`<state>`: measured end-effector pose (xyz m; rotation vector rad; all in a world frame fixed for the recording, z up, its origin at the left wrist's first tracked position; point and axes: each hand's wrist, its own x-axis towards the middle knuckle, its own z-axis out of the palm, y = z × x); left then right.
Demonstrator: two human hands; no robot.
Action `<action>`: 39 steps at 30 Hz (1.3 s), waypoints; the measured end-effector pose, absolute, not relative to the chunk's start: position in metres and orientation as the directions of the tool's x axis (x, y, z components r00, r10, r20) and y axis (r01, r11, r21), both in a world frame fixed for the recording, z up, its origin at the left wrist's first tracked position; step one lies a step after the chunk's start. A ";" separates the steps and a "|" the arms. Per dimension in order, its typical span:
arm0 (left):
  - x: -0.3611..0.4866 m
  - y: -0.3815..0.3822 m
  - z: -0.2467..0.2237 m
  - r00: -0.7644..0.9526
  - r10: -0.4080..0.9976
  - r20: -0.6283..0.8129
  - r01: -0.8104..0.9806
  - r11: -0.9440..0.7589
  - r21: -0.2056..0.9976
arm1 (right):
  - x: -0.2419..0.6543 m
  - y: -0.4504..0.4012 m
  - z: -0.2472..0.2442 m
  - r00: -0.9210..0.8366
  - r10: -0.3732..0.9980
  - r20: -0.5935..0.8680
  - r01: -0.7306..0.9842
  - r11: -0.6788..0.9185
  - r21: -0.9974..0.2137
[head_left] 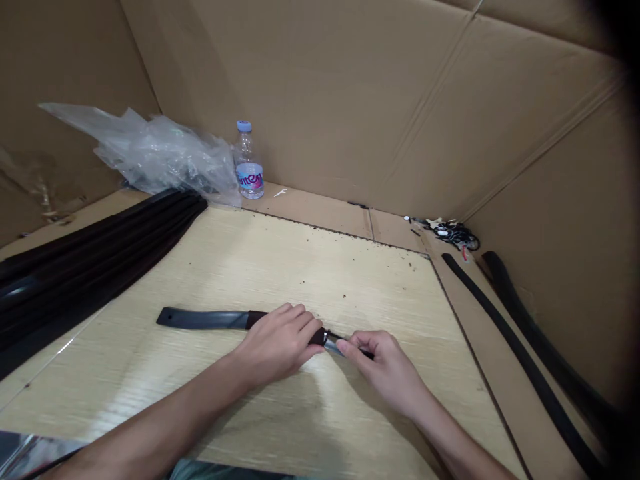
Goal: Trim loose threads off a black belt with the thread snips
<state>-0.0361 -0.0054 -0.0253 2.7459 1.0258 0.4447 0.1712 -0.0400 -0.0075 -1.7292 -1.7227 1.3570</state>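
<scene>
A dark flat strip (205, 319) with a small hole near its left end lies across the middle of the pale wooden board (260, 257). My left hand (283, 337) is closed over the strip's brown-black part and presses it on the board. Just to the right, my right hand (380, 363) pinches a thin dark tool with a shiny metal part, its tip against the strip's right end. My right fingers partly hide the tool, so its exact kind cannot be made out.
Long dark strips (100, 257) are piled at the left under a clear plastic bag (165, 157). Behind stands a water bottle (249, 170). A small heap of scraps (455, 233) and two curved black strips (520, 353) lie at the right. Cardboard walls (325, 100) surround the board.
</scene>
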 end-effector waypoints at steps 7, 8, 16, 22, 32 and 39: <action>-0.036 -0.007 -0.024 0.681 0.685 0.259 0.624 -0.728 0.285 | 0.170 -0.040 -0.006 -0.182 0.901 -0.394 0.522 -0.251 -0.815; -0.036 -0.007 -0.025 0.687 0.678 0.262 0.616 -0.734 0.286 | 0.170 -0.040 -0.006 -0.179 0.902 -0.394 0.519 -0.254 -0.816; -0.037 -0.005 -0.027 0.710 0.657 0.255 0.589 -0.752 0.297 | 0.168 -0.040 -0.003 -0.164 0.904 -0.394 0.506 -0.266 -0.820; -0.037 -0.005 -0.029 0.696 0.676 0.241 0.592 -0.730 0.341 | 0.169 -0.043 -0.008 -0.174 0.915 -0.365 0.555 -0.215 -0.803; -0.035 -0.002 -0.024 0.646 0.758 0.092 0.624 -0.594 0.507 | 0.169 -0.037 -0.009 -0.184 0.945 -0.271 0.694 -0.070 -0.717; -0.035 0.004 -0.020 0.647 0.762 -0.004 0.613 -0.517 0.598 | 0.171 -0.034 -0.013 -0.203 0.948 -0.246 0.723 -0.024 -0.690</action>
